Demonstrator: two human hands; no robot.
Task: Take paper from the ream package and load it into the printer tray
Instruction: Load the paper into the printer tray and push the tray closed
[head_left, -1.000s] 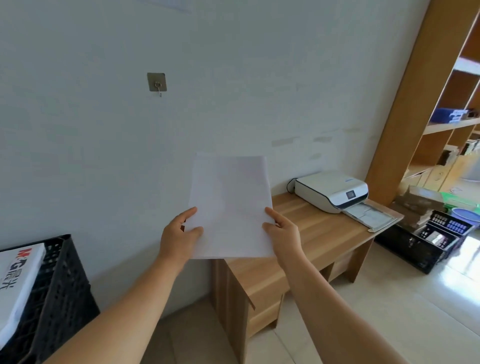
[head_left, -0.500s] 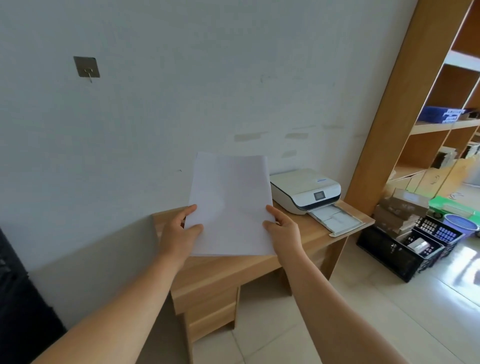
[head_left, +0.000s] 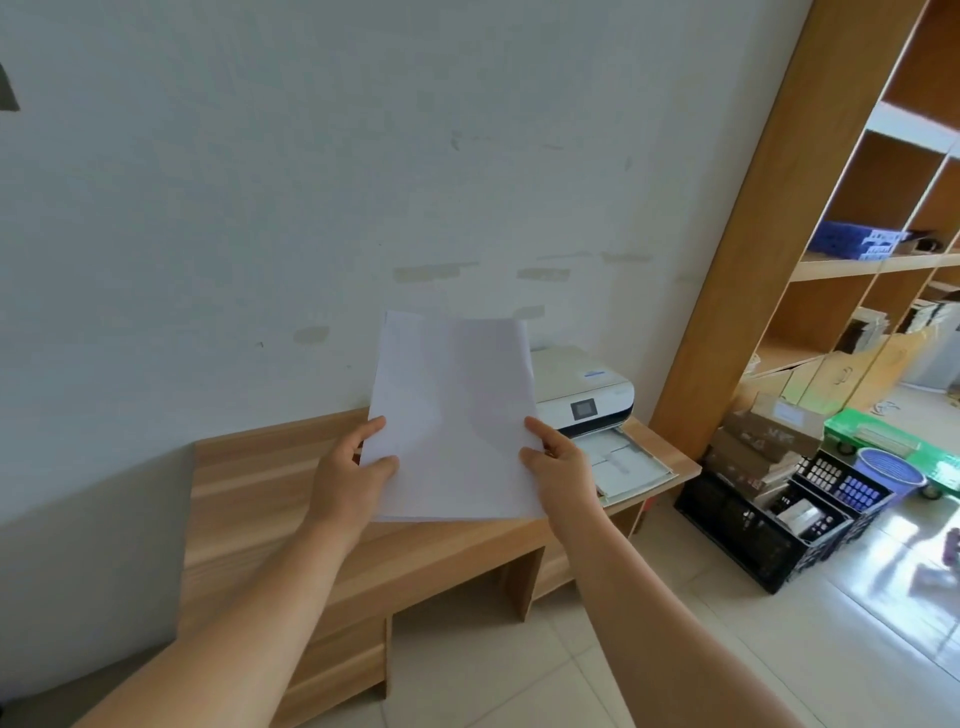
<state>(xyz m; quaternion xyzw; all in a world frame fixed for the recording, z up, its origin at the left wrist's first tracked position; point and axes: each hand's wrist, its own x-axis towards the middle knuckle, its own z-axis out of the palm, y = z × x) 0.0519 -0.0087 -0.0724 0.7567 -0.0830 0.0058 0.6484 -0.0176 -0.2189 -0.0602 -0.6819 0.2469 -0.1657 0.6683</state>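
I hold a thin stack of white paper (head_left: 452, 415) upright in front of me, above the wooden desk. My left hand (head_left: 348, 473) grips its lower left edge and my right hand (head_left: 558, 462) grips its lower right edge. Behind the sheets, at the desk's right end, sits a white printer (head_left: 582, 387) with a dark front band and small screen. Its paper tray (head_left: 626, 462) is pulled out toward me and lies just right of my right hand. The paper hides the printer's left part. The ream package is out of view.
The low wooden desk (head_left: 270, 478) stands against a pale wall. To the right rises a tall wooden shelf unit (head_left: 737, 249). On the tiled floor beside it are black crates (head_left: 743, 530) of small items, cardboard boxes, a blue basket (head_left: 888, 470) and a green cart.
The view has swung right and come closer to the desk. The printer now lies directly behind the paper; the black crate with the ream on the left has left the view. My grip is unchanged.
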